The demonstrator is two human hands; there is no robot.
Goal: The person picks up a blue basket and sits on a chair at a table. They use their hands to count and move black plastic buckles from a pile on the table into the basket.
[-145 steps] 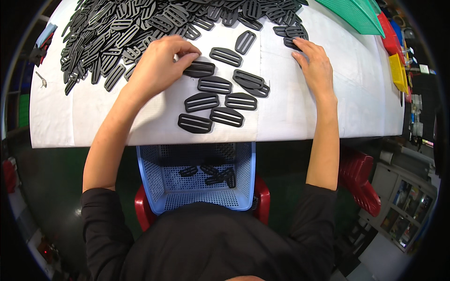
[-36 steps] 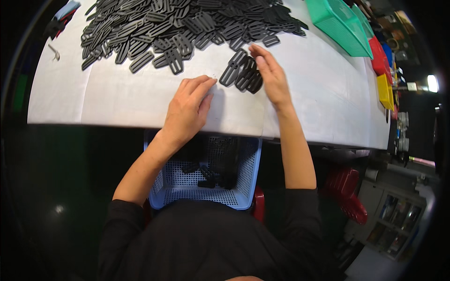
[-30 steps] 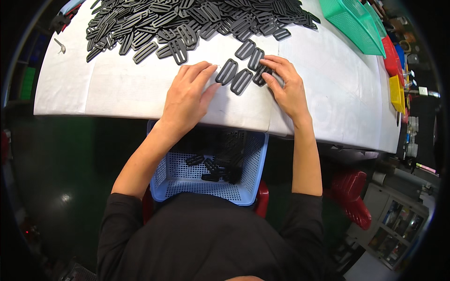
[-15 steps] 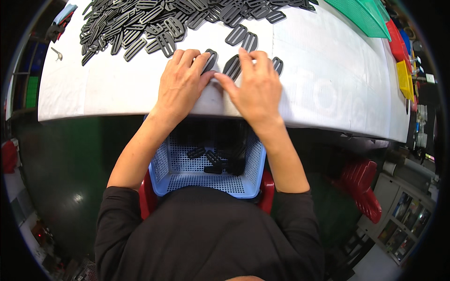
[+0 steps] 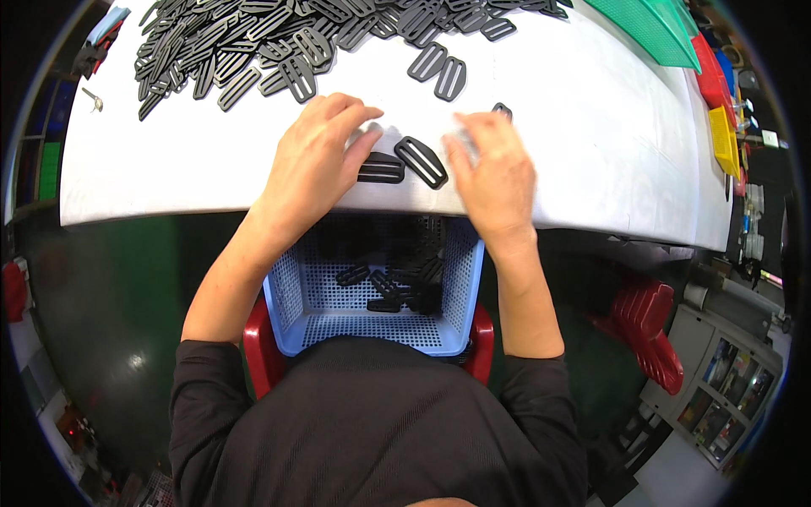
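Two black plastic slide buckles lie flat near the front edge of the white-covered table. One buckle (image 5: pixel 384 171) lies crosswise, its left end partly hidden by my left hand (image 5: pixel 314 156). That hand hovers with thumb and fingers apart, holding nothing. A second buckle (image 5: pixel 430 157) lies slanted between my hands. My right hand (image 5: pixel 500 173), its fingertips blurred, is raised just right of it, fingers spread and free of any buckle. Beyond its fingers a third buckle (image 5: pixel 504 109) is partly covered.
A large heap of the same buckles (image 5: pixel 245 51) fills the far left, with two loose ones beside it. Below the table edge stands a blue perforated basket (image 5: pixel 287 334) holding several buckles. A green basket (image 5: pixel 650 38) and a yellow bin (image 5: pixel 722 139) line the right side.
My hands have let go of the buckles they were handling and moved apart, the right one rightward. Two buckles now lie flat, nearer the table's front edge.
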